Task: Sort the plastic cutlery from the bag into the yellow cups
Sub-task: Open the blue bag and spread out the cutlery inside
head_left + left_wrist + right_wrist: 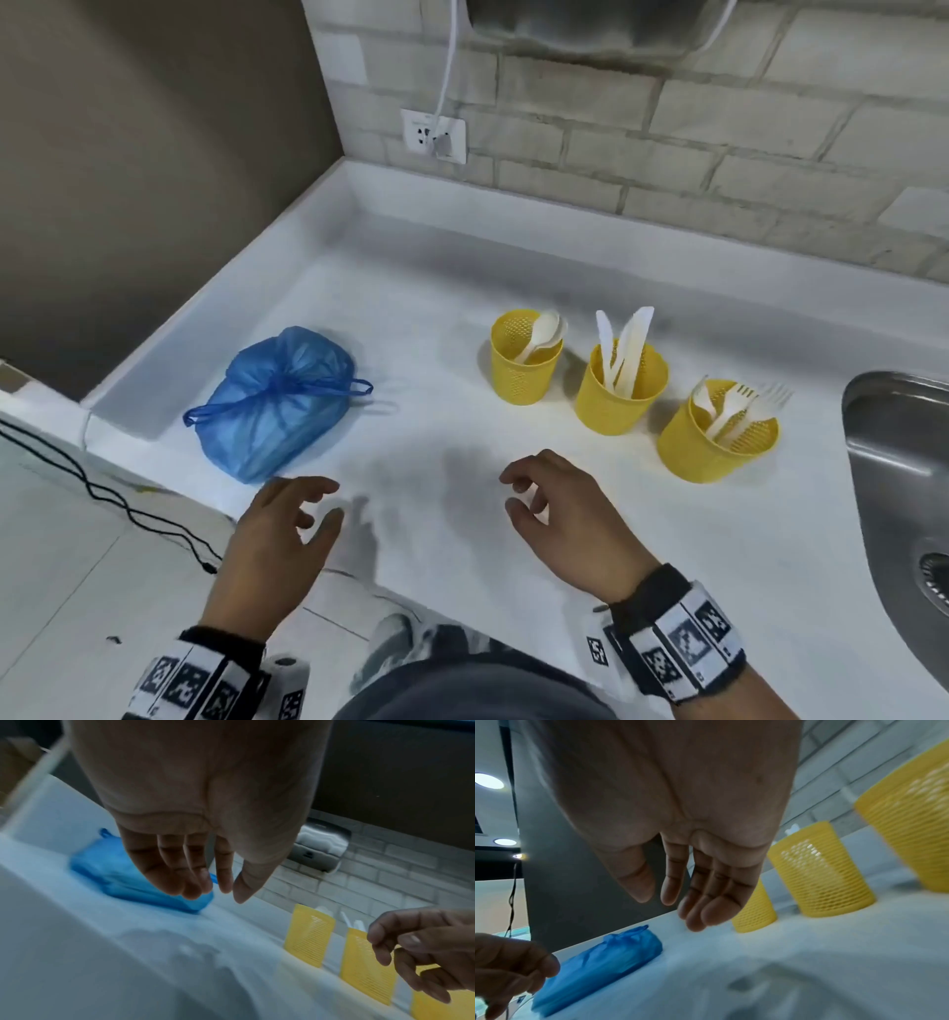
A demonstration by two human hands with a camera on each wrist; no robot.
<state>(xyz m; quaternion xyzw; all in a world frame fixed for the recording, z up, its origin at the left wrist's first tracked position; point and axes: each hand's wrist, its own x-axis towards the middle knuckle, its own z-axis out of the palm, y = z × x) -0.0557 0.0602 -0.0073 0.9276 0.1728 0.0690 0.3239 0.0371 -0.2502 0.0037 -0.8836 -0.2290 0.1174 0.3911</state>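
Observation:
A tied blue plastic bag (277, 408) lies on the white counter (462, 514) at the left, its drawstring knotted. Three yellow mesh cups stand in a row to the right: the left cup (524, 360) holds white spoons, the middle cup (619, 390) white knives, the right cup (714, 437) white forks. My left hand (303, 509) hovers just in front of the bag with loosely curled fingers, holding nothing. My right hand (529, 498) hovers over the counter's middle, also empty. The left wrist view shows the bag (128, 882) beyond my fingers (190, 882); the right wrist view shows the bag (598, 969) and cups (821, 874).
A steel sink (904, 478) is set into the counter at the right edge. A brick wall with a socket (434, 134) and a white cable rises behind. A grey wall closes the left side. A black cable (102, 498) runs over the floor at the left.

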